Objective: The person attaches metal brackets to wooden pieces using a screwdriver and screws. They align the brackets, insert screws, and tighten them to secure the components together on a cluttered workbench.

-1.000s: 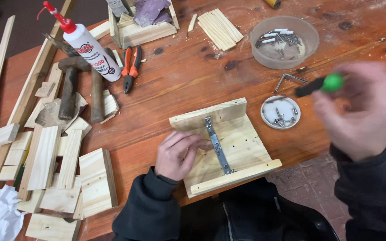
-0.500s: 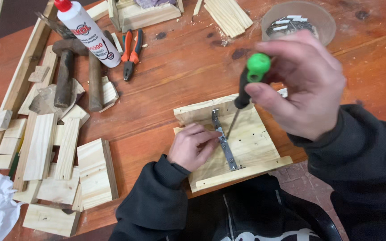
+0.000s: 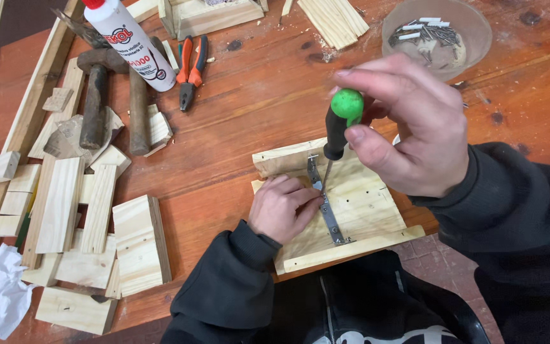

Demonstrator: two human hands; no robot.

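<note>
A pale wooden panel (image 3: 364,204) with raised strips along two edges lies at the table's near edge. A thin metal strip (image 3: 331,220) runs down its middle. My left hand (image 3: 284,207) rests on the panel, fingertips pinching at the strip where the screwdriver tip meets it. My right hand (image 3: 408,127) grips a screwdriver (image 3: 340,124) with a black handle and green cap, held nearly upright, its shaft pointing down onto the strip.
A clear bowl of screws (image 3: 437,35) stands at the far right. A glue bottle (image 3: 132,41), orange-handled pliers (image 3: 189,70), two hammers (image 3: 93,102) and several cut wood blocks (image 3: 138,239) lie to the left. A crumpled white rag (image 3: 1,293) sits at the near left.
My right hand has brought the screwdriver in from the right and lowered its tip onto the metal strip. My left hand has stayed on the panel, fingers now at the tip.
</note>
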